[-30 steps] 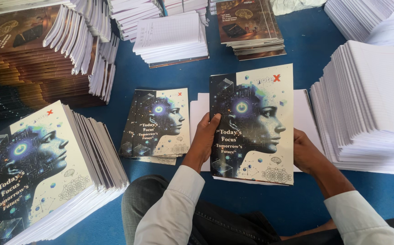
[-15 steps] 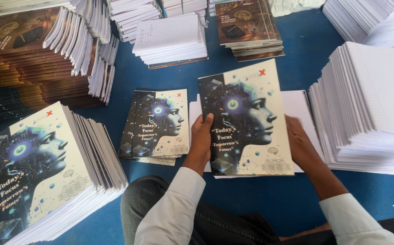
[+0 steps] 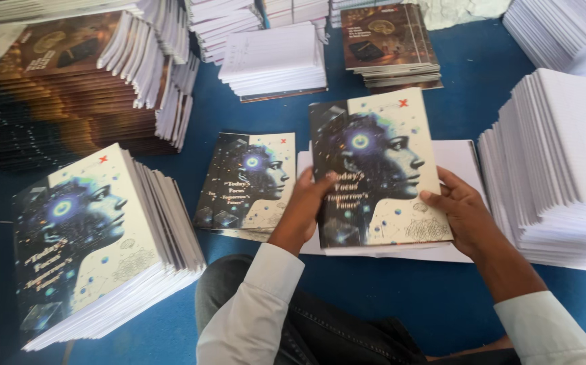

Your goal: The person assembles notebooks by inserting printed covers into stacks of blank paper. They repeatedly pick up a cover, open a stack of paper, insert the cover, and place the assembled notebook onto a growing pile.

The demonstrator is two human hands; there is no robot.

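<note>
Two hands, left hand (image 3: pixel 304 209) and right hand (image 3: pixel 460 213), flank the booklet (image 3: pixel 377 169).

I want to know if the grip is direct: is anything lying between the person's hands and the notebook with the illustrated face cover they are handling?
Nothing visible does. The left hand grips the left edge of the notebook, thumb on the cover, and the right hand holds its right edge. White sheets lie under it, not between.
</note>
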